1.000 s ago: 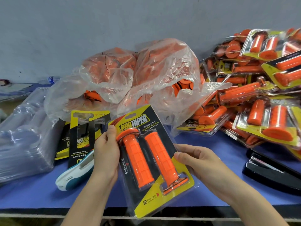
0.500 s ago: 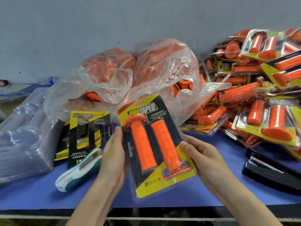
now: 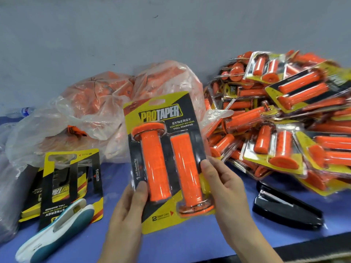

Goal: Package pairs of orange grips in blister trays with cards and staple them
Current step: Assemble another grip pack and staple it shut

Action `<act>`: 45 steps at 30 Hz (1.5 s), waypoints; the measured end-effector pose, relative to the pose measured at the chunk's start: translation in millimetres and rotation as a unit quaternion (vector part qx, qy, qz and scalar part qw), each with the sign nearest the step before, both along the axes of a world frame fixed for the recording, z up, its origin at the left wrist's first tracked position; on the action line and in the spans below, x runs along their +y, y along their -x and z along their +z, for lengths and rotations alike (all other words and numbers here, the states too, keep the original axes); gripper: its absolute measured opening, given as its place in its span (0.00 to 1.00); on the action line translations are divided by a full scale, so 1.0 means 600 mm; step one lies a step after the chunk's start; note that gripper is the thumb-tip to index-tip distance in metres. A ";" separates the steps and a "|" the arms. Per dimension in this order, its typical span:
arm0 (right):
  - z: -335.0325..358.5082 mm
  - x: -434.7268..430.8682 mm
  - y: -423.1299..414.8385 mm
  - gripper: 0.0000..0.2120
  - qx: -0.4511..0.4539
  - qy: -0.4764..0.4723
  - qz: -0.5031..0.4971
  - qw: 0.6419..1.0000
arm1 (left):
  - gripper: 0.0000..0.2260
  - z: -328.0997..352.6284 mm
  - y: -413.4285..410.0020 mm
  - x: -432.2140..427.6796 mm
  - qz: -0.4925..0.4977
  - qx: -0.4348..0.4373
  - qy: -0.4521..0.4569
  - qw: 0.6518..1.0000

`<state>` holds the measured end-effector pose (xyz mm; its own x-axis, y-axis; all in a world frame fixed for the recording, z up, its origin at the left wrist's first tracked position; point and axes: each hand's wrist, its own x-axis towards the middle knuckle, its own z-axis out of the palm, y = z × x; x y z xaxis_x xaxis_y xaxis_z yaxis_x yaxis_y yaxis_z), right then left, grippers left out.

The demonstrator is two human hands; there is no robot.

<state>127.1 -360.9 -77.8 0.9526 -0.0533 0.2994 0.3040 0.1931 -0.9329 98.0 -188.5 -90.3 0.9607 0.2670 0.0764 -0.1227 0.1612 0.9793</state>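
I hold one blister pack (image 3: 167, 160) upright in the middle of the view: a yellow and black card with two orange grips side by side under clear plastic. My left hand (image 3: 129, 211) grips its lower left edge, thumb on the front. My right hand (image 3: 226, 190) grips its right edge, thumb on the front beside the right grip. A white and teal stapler (image 3: 55, 232) lies on the blue table (image 3: 190, 242) at the lower left, partly on a stack of loose cards (image 3: 70, 183). A black stapler (image 3: 286, 209) lies to the right.
A heap of filled packs (image 3: 296, 122) covers the right side of the table. Clear plastic bags of loose orange grips (image 3: 98, 109) stand behind the held pack. Empty clear trays (image 3: 9, 186) are stacked at the far left. A grey wall closes the back.
The pack has been raised and turned from tilted to nearly upright. My left hand slid down from its upper left edge to its lower left. The camera has shifted its aim.
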 end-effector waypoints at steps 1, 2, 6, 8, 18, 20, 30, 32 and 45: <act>0.003 -0.012 0.000 0.14 -0.001 -0.008 -0.014 1.000 | 0.12 0.000 0.005 -0.013 0.013 -0.014 -0.034 0.999; 0.007 -0.025 0.001 0.15 -0.005 -0.016 -0.026 1.000 | 0.10 -0.001 0.009 -0.027 0.021 -0.035 -0.041 0.998; 0.020 -0.086 -0.005 0.20 -0.011 -0.113 -0.031 0.993 | 0.20 0.028 -0.006 -0.085 -0.075 -0.101 0.001 0.992; 0.025 -0.121 -0.021 0.24 0.022 -0.221 -0.051 0.974 | 0.18 0.062 -0.028 -0.121 -0.111 -0.098 -0.007 0.989; 0.036 -0.178 -0.082 0.25 0.082 -0.405 -0.071 0.908 | 0.23 0.391 -0.308 -0.438 -0.323 -0.055 0.050 0.943; 0.036 -0.185 -0.086 0.25 0.073 -0.404 -0.065 0.909 | 0.21 0.401 -0.319 -0.465 -0.325 -0.037 0.078 0.942; 0.038 -0.156 -0.083 0.14 0.052 -0.321 -0.033 0.945 | 0.07 0.189 -0.160 -0.292 -0.231 -0.148 0.002 0.961; 0.040 -0.128 -0.083 0.14 0.043 -0.286 -0.028 0.957 | 0.08 0.160 -0.142 -0.247 -0.199 -0.135 0.015 0.971; -0.004 0.171 -0.061 0.10 -0.091 0.121 0.080 0.985 | 0.08 0.119 -0.104 0.090 0.079 -0.115 -0.110 0.984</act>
